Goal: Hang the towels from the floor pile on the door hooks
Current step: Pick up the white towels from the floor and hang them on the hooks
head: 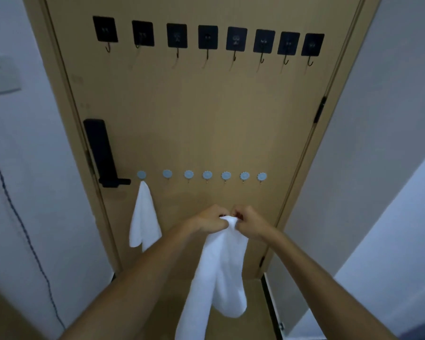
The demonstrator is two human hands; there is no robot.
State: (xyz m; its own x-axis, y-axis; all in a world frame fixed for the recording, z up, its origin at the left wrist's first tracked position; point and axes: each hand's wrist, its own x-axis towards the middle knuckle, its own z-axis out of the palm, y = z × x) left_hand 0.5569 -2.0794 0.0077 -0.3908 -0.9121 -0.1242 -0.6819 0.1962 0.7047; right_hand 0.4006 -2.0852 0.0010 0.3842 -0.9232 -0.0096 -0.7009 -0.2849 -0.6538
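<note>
Towel (221, 271), white, hangs from both my hands in the lower middle of the frame, in front of the tan door (206, 123). My left hand (207, 220) and my right hand (249, 223) sit close together, fingers curled and pinching the towel's bunched top edge between them; the cloth drops in two lobes, and its lower left part is cut off by the bottom of the frame.

Above my hands runs a row of small round pale-blue hooks (207, 175). The leftmost round hook (141, 175) carries a second white towel (144, 217), which hangs flat against the door, just beside the black lever handle (103, 155) at centre left. The other round hooks to its right are bare, with open door face between them and my knuckles.

Across the upper part of the frame stands a row of black square hooks (207, 38), all bare, well apart from my hands.

Door frame edges close in on both sides, with pale walls beyond. My fingertips are hidden in the cloth, the marks on the black squares are too blurred to read, and the floor pile is out of view.
</note>
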